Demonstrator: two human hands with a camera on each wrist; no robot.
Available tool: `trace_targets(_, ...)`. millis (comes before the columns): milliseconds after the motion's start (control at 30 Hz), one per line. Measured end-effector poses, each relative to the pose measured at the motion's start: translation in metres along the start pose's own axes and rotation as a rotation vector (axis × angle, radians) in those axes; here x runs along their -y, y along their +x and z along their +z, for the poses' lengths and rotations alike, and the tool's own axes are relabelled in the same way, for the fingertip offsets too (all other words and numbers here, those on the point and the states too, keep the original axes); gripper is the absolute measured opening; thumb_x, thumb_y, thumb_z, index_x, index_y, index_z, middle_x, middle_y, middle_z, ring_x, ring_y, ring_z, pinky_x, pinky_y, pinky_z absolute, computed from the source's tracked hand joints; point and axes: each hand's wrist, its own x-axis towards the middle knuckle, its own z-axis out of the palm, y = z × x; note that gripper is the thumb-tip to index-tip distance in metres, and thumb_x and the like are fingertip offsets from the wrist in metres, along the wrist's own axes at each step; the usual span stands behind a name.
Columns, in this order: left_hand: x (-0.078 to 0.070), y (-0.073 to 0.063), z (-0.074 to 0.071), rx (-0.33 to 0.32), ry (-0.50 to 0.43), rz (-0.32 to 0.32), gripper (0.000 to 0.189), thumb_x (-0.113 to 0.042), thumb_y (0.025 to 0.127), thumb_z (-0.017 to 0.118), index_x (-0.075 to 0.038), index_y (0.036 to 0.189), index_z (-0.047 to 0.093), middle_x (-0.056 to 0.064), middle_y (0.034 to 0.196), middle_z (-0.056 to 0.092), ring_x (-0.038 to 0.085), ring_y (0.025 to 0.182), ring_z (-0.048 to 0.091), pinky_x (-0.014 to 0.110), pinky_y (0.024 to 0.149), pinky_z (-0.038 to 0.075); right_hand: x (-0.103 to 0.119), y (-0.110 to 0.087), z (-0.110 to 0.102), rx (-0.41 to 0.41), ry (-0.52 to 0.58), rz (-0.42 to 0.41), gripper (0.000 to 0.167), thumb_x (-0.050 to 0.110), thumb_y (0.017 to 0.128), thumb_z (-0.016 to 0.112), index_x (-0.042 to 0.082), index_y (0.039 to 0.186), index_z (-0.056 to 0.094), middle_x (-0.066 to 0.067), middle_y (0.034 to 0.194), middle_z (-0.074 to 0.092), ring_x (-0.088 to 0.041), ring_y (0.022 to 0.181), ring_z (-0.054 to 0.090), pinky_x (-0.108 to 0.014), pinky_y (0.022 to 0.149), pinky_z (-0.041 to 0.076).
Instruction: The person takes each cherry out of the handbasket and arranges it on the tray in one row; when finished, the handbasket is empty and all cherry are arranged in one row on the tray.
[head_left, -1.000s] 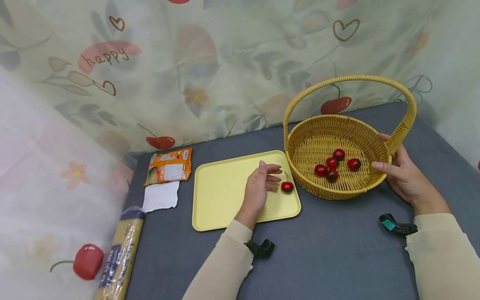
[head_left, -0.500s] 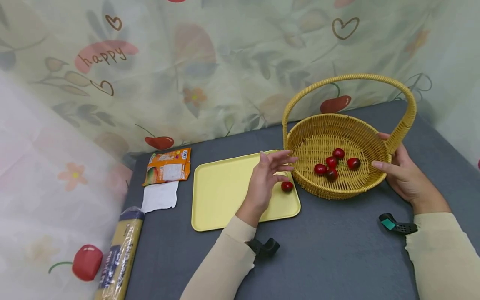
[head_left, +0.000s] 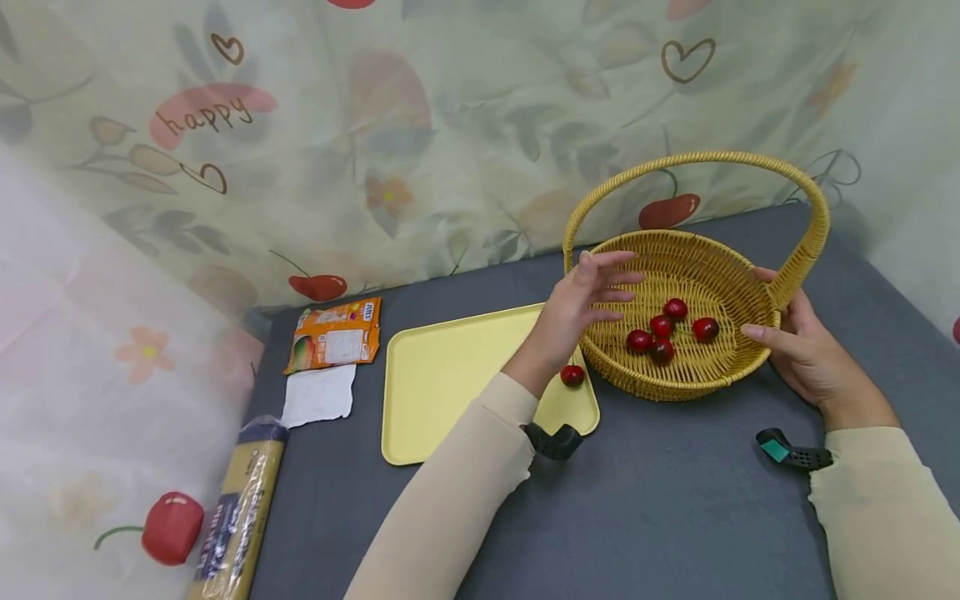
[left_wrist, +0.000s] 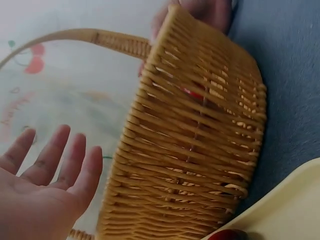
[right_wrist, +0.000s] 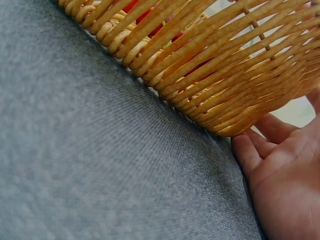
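Observation:
A wicker basket (head_left: 675,387) with a tall arched handle holds several dark red cherries (head_left: 662,351). My right hand (head_left: 821,362) grips its right side, thumb over the rim and fingers behind the wall. In the right wrist view, the fingers (right_wrist: 245,150) press at the basket's lower edge. My left hand (head_left: 577,304) is held over the basket's left rim, fingers extended and spread, nothing in them. The left wrist view shows that hand (left_wrist: 50,185) beside the woven wall (left_wrist: 185,135). One cherry (head_left: 572,375) lies on the right end of the yellow tray (head_left: 435,383), below my left wrist.
Left of the tray lie an orange snack packet (head_left: 337,333) and a white tissue (head_left: 320,394). A long plastic-wrapped package (head_left: 240,508) lies at the table's left edge. A patterned curtain (head_left: 450,167) hangs behind the grey-covered table (head_left: 660,500).
My left hand has moved up and to the right, from over the tray beside the lone cherry to the basket's left rim. The right hand and basket stay in place.

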Motion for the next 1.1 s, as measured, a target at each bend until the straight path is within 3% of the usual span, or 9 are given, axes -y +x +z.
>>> trace_targets(133,0.011,0.014,0.003,0.002,0.054,-0.020,0.091,-0.075,0.110,0.020,-0.005,0.158,0.052,0.017,0.144,0.065,0.021,0.122,0.068,0.047,0.101,0.057,0.000,-0.001,0.000,0.008,0.009,-0.006,0.077,-0.018,0.104,0.051,0.018,0.168,0.026,-0.010,0.166,0.025,-0.023,0.145,0.039,-0.024,0.098,0.052)
trace_targets(300,0.023,0.025,0.004,-0.040,0.103,-0.054,0.081,-0.067,0.114,0.018,-0.009,0.157,0.054,0.012,0.141,0.066,0.028,0.123,0.067,0.038,0.095,0.059,0.000,-0.001,0.001,0.021,0.015,-0.016,0.077,-0.019,0.104,0.051,0.017,0.168,0.026,-0.010,0.164,0.028,-0.021,0.143,0.043,-0.025,0.099,0.053)
trace_targets(400,0.023,0.028,0.005,-0.046,0.155,-0.086,0.065,-0.056,0.118,0.029,-0.011,0.157,0.055,0.008,0.140,0.065,0.025,0.123,0.067,0.037,0.093,0.060,0.001,0.000,0.001,0.023,0.010,-0.027,0.078,-0.019,0.103,0.050,0.017,0.168,0.026,-0.011,0.164,0.029,-0.021,0.143,0.042,-0.024,0.100,0.052)
trace_targets(500,0.022,0.029,0.006,-0.029,0.228,-0.133,0.051,-0.044,0.117,0.050,-0.015,0.159,0.054,0.004,0.139,0.064,0.017,0.120,0.066,0.037,0.094,0.059,0.001,0.002,0.001,0.030,0.010,-0.035,0.078,-0.020,0.103,0.050,0.016,0.168,0.025,-0.011,0.164,0.029,-0.022,0.144,0.042,-0.024,0.100,0.052)
trace_targets(600,0.021,0.030,0.006,0.012,0.346,-0.176,0.051,-0.030,0.111,0.067,-0.021,0.160,0.054,0.004,0.139,0.064,0.014,0.120,0.065,0.032,0.097,0.056,0.002,0.002,0.001,0.037,0.020,-0.039,0.077,-0.020,0.103,0.050,0.016,0.167,0.026,-0.011,0.164,0.030,-0.021,0.143,0.043,-0.025,0.100,0.052)
trace_targets(700,0.020,0.033,0.008,0.060,0.475,-0.220,0.060,-0.020,0.106,0.076,-0.022,0.161,0.053,0.006,0.137,0.066,0.017,0.122,0.064,0.026,0.097,0.052,0.002,0.001,0.002,0.038,0.030,-0.041,0.077,-0.020,0.103,0.049,0.015,0.167,0.027,-0.011,0.163,0.031,-0.019,0.142,0.045,-0.025,0.099,0.053)
trace_targets(867,0.020,0.039,0.016,0.119,0.662,-0.300,0.064,-0.014,0.100,0.083,-0.021,0.159,0.057,0.004,0.128,0.068,0.013,0.114,0.064,0.022,0.090,0.051,0.002,0.000,0.000,0.039,0.029,-0.044,0.076,-0.020,0.103,0.049,0.016,0.166,0.027,-0.011,0.163,0.032,-0.019,0.142,0.045,-0.025,0.100,0.052)
trace_targets(1100,0.025,0.046,0.030,0.217,0.984,-0.362,0.058,-0.013,0.097,0.085,-0.017,0.151,0.063,-0.004,0.111,0.067,0.010,0.095,0.060,0.022,0.081,0.048,0.000,-0.001,-0.001,0.046,0.025,-0.058,0.076,-0.021,0.103,0.048,0.015,0.167,0.027,-0.011,0.164,0.031,-0.018,0.142,0.046,-0.024,0.101,0.051)
